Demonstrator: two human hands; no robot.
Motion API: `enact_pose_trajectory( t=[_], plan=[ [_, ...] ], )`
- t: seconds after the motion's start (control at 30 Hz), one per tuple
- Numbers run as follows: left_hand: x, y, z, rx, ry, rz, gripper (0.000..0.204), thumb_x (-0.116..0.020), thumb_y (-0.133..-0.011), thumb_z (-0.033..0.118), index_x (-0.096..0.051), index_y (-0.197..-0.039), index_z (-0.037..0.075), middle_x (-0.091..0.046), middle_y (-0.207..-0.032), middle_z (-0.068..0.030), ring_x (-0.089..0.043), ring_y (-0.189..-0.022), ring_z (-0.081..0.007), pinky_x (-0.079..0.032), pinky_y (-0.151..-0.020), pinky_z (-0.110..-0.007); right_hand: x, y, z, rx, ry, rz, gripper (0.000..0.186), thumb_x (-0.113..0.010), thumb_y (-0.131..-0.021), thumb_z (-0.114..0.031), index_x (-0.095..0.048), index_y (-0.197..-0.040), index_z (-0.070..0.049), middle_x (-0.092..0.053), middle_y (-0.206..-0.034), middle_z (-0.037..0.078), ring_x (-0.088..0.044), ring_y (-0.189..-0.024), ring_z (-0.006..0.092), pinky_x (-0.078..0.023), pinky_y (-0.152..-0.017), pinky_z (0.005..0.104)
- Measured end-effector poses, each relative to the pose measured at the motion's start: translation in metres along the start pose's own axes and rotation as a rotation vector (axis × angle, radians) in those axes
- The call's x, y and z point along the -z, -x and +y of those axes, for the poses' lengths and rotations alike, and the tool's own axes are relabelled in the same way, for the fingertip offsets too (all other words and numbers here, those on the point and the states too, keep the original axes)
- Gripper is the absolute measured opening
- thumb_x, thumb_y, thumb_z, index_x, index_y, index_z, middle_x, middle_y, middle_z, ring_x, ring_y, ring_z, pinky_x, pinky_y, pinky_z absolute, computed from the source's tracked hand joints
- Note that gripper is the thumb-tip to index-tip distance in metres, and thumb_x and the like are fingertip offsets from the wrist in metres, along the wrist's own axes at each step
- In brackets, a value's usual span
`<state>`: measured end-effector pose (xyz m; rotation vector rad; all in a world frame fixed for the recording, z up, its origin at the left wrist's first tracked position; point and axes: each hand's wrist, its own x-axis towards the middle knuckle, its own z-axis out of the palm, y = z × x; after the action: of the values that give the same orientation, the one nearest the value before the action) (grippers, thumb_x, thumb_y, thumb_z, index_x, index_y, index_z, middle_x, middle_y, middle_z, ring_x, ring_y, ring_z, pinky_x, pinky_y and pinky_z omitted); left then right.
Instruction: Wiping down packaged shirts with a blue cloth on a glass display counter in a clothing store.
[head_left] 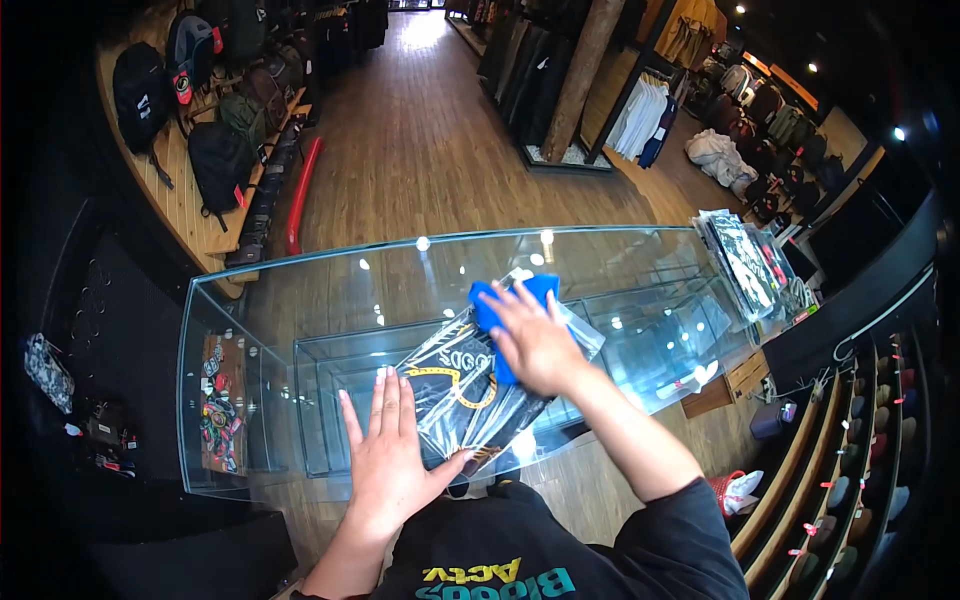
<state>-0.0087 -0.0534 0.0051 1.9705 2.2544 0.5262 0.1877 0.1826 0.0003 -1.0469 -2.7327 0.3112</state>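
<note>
A folded black garment in a clear plastic bag [468,408], with pale lettering and a yellow-edged print, lies on a glass display counter [620,262]. My left hand [388,475] rests flat at the bag's left edge, fingers stretched and thumb along its near side. On the bag's upper right part, my right hand [538,345] presses down a bright blue cloth [543,287]. The cloth sticks out past the fingertips and below the palm. Part of the bag is hidden beneath the right hand and cloth.
Bagged garments [738,265] are stacked at the counter's right end. Small colourful items [222,425] sit inside the case at left. Backpacks [222,165] line the left wall, near a red tube [303,195]. Shelves of caps [840,490] stand at lower right.
</note>
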Motion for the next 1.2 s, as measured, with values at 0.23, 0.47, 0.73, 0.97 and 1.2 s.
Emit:
enact_pose_trajectory(
  t=[0.23, 0.47, 0.73, 0.97, 1.2],
  plan=[
    [-0.003, -0.003, 0.003, -0.011, -0.031, 0.019, 0.128, -0.076, -0.091, 0.079, -0.042, -0.167, -0.018, -0.042, -0.177, -0.0374, -0.033, -0.173, -0.0432, 0.003, -0.138, -0.075, 0.009, -0.026, 0.041, -0.107, -0.318, 0.264, 0.044, -0.062, -0.114, -0.017, -0.065, -0.153, 0.002, -0.066, -0.157, 0.031, -0.059, -0.151, 0.0465, -0.045, -0.129, 0.0558],
    [0.001, 0.0, 0.006, 0.01, -0.042, -0.034, 0.126, -0.081, -0.087, 0.076, -0.045, -0.168, -0.014, -0.037, -0.179, -0.0372, -0.035, -0.172, -0.0444, 0.002, -0.138, -0.076, -0.001, 0.066, -0.055, 0.382, -0.087, -0.16, 0.069, -0.059, -0.115, -0.045, -0.046, -0.177, -0.018, -0.039, -0.186, 0.013, -0.03, -0.175, 0.0367, -0.018, -0.141, 0.0659],
    [0.0, -0.004, 0.019, 0.033, -0.021, -0.02, 0.141, -0.085, -0.076, 0.086, -0.046, -0.168, -0.013, -0.037, -0.178, -0.04, -0.032, -0.172, -0.0488, 0.002, -0.136, -0.078, 0.006, 0.0, 0.065, -0.026, -0.085, 0.203, 0.052, -0.064, -0.115, -0.027, -0.06, -0.164, -0.01, -0.056, -0.173, 0.021, -0.05, -0.161, 0.0455, -0.035, -0.135, 0.059],
    [-0.007, -0.004, 0.019, 0.035, -0.068, -0.082, 0.146, -0.091, -0.066, 0.079, -0.041, -0.174, -0.006, -0.027, -0.183, -0.0394, -0.022, -0.175, -0.0493, 0.003, -0.136, -0.078, 0.006, 0.082, -0.051, 0.454, -0.371, -0.19, 0.056, -0.058, -0.118, -0.035, -0.058, -0.167, -0.009, -0.05, -0.178, 0.02, -0.041, -0.169, 0.0378, -0.028, -0.139, 0.0599],
    [-0.005, 0.001, 0.025, 0.06, -0.011, -0.025, 0.152, -0.088, -0.066, 0.091, -0.043, -0.172, -0.007, -0.028, -0.182, -0.0406, -0.023, -0.174, -0.0521, 0.003, -0.136, -0.078, 0.008, 0.062, 0.007, 0.198, -0.017, -0.091, 0.071, -0.062, -0.114, -0.038, -0.041, -0.179, -0.016, -0.039, -0.186, 0.015, -0.032, -0.174, 0.0393, -0.02, -0.138, 0.0716]
  ],
)
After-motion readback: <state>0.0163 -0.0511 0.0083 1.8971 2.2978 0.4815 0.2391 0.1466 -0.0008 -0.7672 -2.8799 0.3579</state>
